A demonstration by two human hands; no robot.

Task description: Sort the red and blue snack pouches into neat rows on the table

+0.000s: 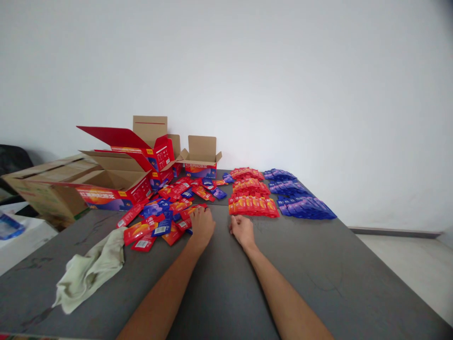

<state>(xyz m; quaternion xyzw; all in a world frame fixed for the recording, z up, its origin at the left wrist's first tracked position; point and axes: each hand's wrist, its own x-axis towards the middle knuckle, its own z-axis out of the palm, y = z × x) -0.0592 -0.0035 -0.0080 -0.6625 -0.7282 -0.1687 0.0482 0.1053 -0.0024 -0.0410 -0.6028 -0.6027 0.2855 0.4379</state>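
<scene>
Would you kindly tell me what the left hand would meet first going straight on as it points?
The left hand would likely meet the red packet right at its front, though depth is unclear.

A plain, pale wall (pixel 283 85), softly and evenly lit, rises behind the dark grey surface (pixel 318 269), with grey skirting (pixel 392 232) at its foot and light flooring (pixel 392 257) to the right.

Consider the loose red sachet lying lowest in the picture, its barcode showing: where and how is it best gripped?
Probably best: a shallow pinch on the lowest red sachet by its near edge, coming in low from the person's side. It lies nearly flat, its far part seems tucked beneath another red sachet, and the near edge is uncovered.
</scene>
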